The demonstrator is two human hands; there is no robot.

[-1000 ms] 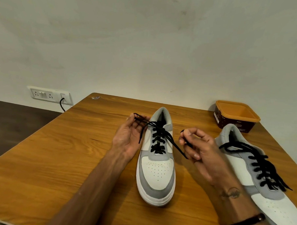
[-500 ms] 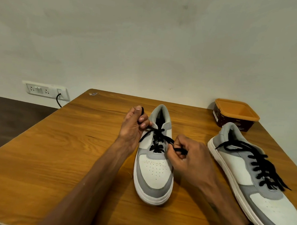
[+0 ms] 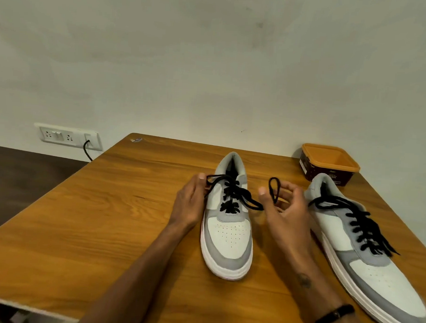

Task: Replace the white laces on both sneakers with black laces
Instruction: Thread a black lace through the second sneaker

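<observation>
While pinching one end of the black lace (image 3: 232, 194) in each of the hands, left (image 3: 189, 204) and right (image 3: 281, 210), and folding a loop (apparently for a bow) over the middle sneaker (image 3: 228, 225) on the tabletop (image 3: 107, 217), steering clear of the laced sneaker (image 3: 364, 253) and orange tub (image 3: 329, 164) just right.

Both forearms are bare — no sleeves. A black band (image 3: 334, 315) circles the right wrist; just above it sits a small dark tattoo (image 3: 304, 280).
</observation>
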